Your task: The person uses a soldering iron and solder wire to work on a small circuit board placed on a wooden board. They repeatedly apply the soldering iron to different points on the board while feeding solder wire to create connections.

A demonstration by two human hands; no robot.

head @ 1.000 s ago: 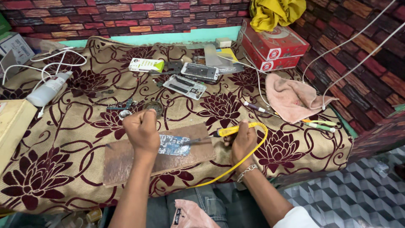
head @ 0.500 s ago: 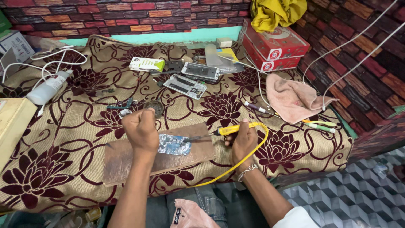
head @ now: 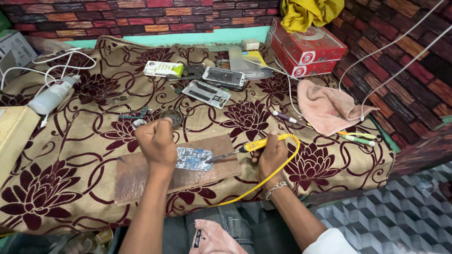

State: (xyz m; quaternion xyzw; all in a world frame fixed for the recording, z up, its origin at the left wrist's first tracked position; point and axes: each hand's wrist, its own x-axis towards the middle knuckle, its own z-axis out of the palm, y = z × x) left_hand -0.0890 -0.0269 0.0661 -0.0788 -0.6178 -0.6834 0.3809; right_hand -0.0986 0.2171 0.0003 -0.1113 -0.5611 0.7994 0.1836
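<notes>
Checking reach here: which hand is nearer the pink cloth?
Right. The right hand holds the soldering iron just left of the pink cloth; the left hand is farther left.

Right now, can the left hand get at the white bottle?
Probably not freely: the left hand is pinning the circuit board on the wooden board; the bottle lies apart, far left, path open.

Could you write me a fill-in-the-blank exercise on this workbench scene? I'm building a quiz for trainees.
1. The right hand holds a soldering iron with a ____ handle.
2. The circuit board lies on a ____ board.
3. The pink cloth lies to the ____ of the soldering iron.
4. The yellow cloth sits on two ____ boxes.

Missing words: yellow; wooden; right; red
</notes>
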